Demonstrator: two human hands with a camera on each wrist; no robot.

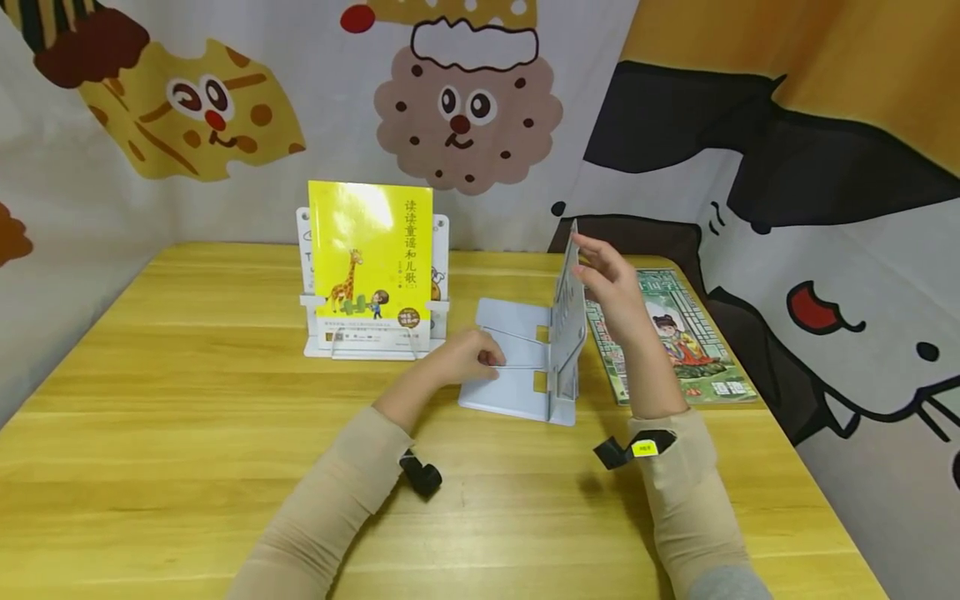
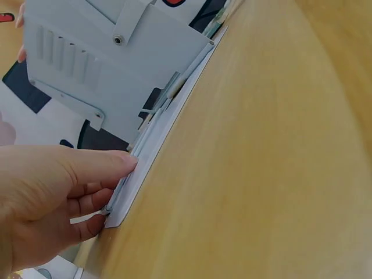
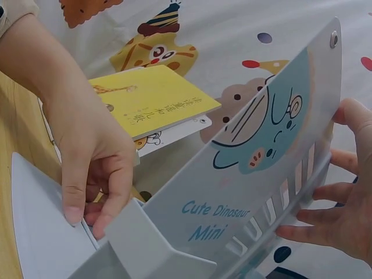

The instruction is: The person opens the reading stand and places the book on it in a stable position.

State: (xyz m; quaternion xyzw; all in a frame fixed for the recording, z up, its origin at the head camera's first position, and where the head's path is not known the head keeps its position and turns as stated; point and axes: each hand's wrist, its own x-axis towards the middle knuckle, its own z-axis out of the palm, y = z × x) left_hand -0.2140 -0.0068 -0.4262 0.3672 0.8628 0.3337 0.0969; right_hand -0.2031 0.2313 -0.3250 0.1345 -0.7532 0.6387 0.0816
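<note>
A pale metal book stand point(image 1: 513, 354) has its base on the table and its panel point(image 1: 567, 312) upright at the right. My left hand point(image 1: 468, 357) pinches the thin wire support on the base between thumb and fingers. In the right wrist view, this left hand point(image 3: 96, 157) has its thumb against the wire. My right hand point(image 1: 611, 283) touches the upper part of the panel with spread fingers point(image 3: 328, 215). A blue dinosaur point(image 3: 267, 133) and the words "Cute Dinosaur Mini" show on the panel. In the left wrist view, its back point(image 2: 99, 52) carries a hinged brace.
A yellow children's book point(image 1: 372, 267) stands upright in another white book stand point(image 1: 441, 321) at the back left. Right of the panel, a green illustrated book point(image 1: 675, 350) lies flat near the wooden table's point(image 1: 480, 508) right edge. A cartoon-printed curtain point(image 1: 315, 100) hangs behind.
</note>
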